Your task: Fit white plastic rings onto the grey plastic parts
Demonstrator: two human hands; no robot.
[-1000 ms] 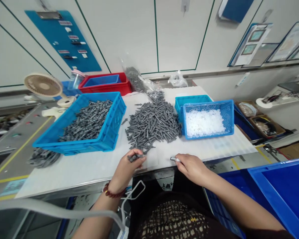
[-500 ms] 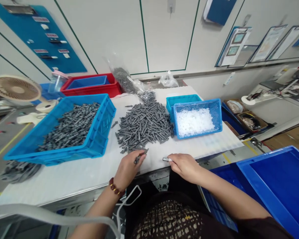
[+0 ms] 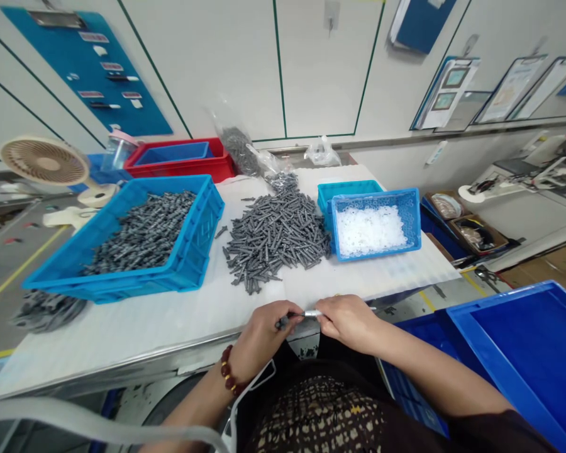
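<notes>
My left hand point(image 3: 265, 327), a beaded bracelet on its wrist, is closed on small dark grey plug-like parts point(image 3: 282, 323); how many is hidden by the fingers. My right hand point(image 3: 351, 322) grips a slim white pen-like tool with a silver metal tip point(image 3: 310, 313). That tip meets the end of a grey part at my left fingertips, just over the table's front edge. Beyond the hands, a heap of similar grey plug-like parts point(image 3: 278, 233) lies on the white table cover point(image 3: 236, 308).
At left stands a blue crate point(image 3: 200, 251) full of grey parts. A smaller blue bin point(image 3: 377, 253) of white pieces leans on a teal bin point(image 3: 346, 187) at right. Behind are a red bin point(image 3: 179, 171) and a fan point(image 3: 47, 162). A large blue tray point(image 3: 523, 365) is at lower right.
My left hand has moved right, away from the heap, bringing a grey part against the metal tip of the tool. My right hand stays nearly in place, still holding the tool.
</notes>
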